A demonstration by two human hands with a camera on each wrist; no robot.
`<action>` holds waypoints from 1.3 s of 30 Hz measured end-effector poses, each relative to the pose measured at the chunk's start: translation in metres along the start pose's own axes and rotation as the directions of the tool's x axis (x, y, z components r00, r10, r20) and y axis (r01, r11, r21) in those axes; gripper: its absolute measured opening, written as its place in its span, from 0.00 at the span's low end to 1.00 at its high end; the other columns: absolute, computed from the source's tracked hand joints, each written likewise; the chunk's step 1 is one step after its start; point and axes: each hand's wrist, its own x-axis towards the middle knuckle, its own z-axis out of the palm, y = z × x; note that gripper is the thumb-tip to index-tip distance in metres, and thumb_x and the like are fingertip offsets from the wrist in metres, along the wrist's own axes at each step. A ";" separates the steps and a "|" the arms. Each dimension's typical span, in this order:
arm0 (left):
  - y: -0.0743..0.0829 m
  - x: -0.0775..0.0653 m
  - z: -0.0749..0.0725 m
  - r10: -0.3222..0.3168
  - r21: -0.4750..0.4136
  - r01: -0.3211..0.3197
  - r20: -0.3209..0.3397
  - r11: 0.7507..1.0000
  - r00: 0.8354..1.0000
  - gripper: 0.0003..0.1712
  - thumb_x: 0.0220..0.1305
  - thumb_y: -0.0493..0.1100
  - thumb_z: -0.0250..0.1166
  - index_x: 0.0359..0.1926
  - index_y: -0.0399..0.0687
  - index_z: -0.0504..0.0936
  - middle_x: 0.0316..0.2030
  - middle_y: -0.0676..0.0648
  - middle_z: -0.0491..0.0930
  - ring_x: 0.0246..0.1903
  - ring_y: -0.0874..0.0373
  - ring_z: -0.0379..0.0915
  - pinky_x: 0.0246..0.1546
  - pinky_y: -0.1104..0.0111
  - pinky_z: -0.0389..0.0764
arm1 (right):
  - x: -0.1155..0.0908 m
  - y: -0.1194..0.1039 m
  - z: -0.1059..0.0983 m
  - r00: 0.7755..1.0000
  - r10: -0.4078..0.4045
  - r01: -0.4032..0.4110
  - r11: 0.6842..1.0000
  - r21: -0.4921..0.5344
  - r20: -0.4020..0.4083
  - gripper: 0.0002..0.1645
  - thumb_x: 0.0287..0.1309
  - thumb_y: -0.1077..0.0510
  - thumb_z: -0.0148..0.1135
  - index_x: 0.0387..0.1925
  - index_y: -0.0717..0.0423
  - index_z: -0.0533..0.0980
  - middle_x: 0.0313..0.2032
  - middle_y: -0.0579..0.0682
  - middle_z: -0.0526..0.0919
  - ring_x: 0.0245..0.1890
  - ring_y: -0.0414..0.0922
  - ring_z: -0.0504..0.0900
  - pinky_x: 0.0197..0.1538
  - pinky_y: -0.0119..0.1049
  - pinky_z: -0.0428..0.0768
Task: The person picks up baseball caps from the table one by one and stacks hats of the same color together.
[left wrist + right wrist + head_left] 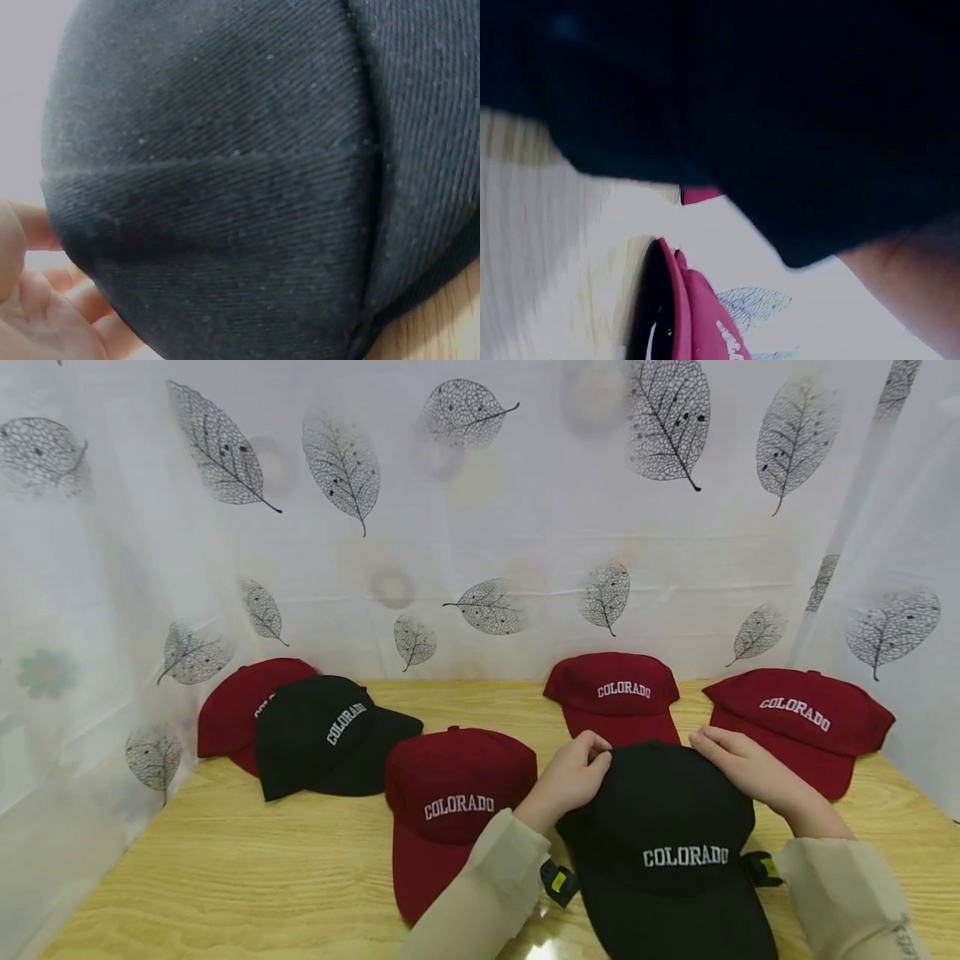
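We see the black cap [663, 802] directly between and below the two hands, its white COLORADO lettering [686, 857] and its brim [678, 918] on the near side, towards the person. Our left hand [567, 777] grasps the upper left edge of this cap, its thumb and bent fingers pinching the fabric, and the left wrist view shows some of those fingers behind the cloth. Our right hand [738, 766] grasps the upper right edge, its fingers on the top of the crown; in the right wrist view the cap's dark fabric hides most of that hand. Whether the brim touches the table [225, 868] below the hands we cannot tell. Just left of the left hand we find the front red cap [461, 777], its brim partly covered by the left sleeve [495, 868]. Beyond the hands, in the gap between them, sits the back red cap [615, 685], and right of the right hand, near it, lies the right-hand red cap [806, 718]. Well to the left of the left hand rests the second black cap [315, 739], overlapping the far-left red cap [240, 706] behind it. Farthest from our hands hangs a white curtain [510, 543] with dark leaf prints [667, 422]
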 end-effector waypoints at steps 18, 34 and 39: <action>0.000 -0.002 0.000 -0.013 0.065 0.011 0.033 0.998 0.999 0.10 0.64 0.39 0.50 0.45 0.45 0.71 0.45 0.47 0.73 0.45 0.58 0.69 0.46 0.68 0.69 | -0.009 0.022 -0.016 0.994 -0.046 0.042 0.998 -0.042 -0.101 0.07 0.62 0.62 0.47 0.33 0.64 0.69 0.25 0.49 0.70 0.25 0.41 0.69 0.27 0.31 0.69; 0.004 -0.006 0.004 -0.103 0.215 0.074 0.130 0.974 0.986 0.30 0.53 0.47 0.65 0.56 0.48 0.65 0.51 0.48 0.66 0.50 0.61 0.62 0.51 0.68 0.65 | -0.008 0.017 -0.019 0.963 0.146 -0.194 0.959 -0.208 -0.227 0.24 0.64 0.48 0.43 0.44 0.67 0.68 0.35 0.62 0.73 0.34 0.51 0.70 0.34 0.44 0.71; 0.004 -0.007 0.004 -0.130 0.219 0.100 0.126 0.971 0.984 0.31 0.52 0.49 0.65 0.55 0.48 0.64 0.51 0.47 0.66 0.48 0.60 0.64 0.50 0.67 0.66 | -0.010 -0.003 -0.021 0.962 0.251 -0.271 0.922 -0.278 -0.108 0.35 0.63 0.41 0.38 0.51 0.71 0.62 0.42 0.69 0.70 0.41 0.61 0.69 0.39 0.55 0.69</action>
